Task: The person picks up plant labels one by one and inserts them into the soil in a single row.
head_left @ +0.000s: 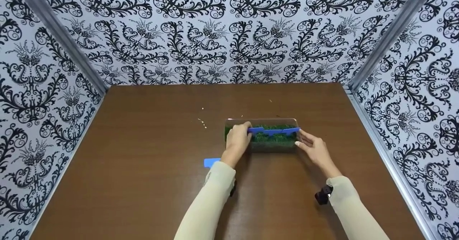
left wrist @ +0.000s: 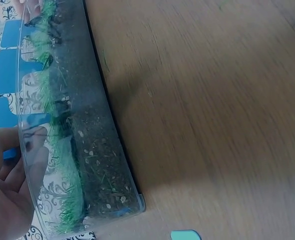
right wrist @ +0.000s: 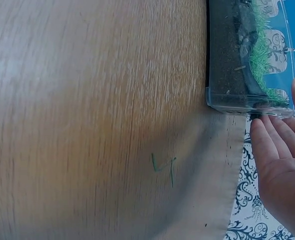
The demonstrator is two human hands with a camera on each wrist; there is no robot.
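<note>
1. Nearest: two pale sleeves point(head_left: 206, 206) reach in from the lower edge; a small black device point(head_left: 322, 195) is worn at the right wrist.
2. Just beyond the left cuff, a loose blue piece point(head_left: 211, 162) lies on the brown table point(head_left: 143, 182), partly covered by the sleeve.
3. Right hand point(head_left: 317, 152): fingers nearly straight, thumb set apart from them. The right end of the blue strip point(head_left: 273, 131) is met by a fingertip; the thumb is held at the box's right end.
4. Left hand point(head_left: 237, 139): fingers bent over the box's left part, clamped on the left end of the blue strip.
5. Between the hands, a clear box point(head_left: 274, 149) is set lengthwise on the table, right of centre. Dark soil point(left wrist: 105, 175) is seen through its wall, topped by green grass point(left wrist: 67, 200).
6. The strip, in stepped sections with cut-out openings, is held along the box above the grass, its upper part rising past the rim. Whether its lower edge touches the grass cannot be told.
7. Farther left, small white specks point(head_left: 202, 123) are scattered on the table.
8. Farthest: white walls point(head_left: 200, 32) are covered in black scrollwork, with grey metal posts point(head_left: 389, 37) at the corners.
</note>
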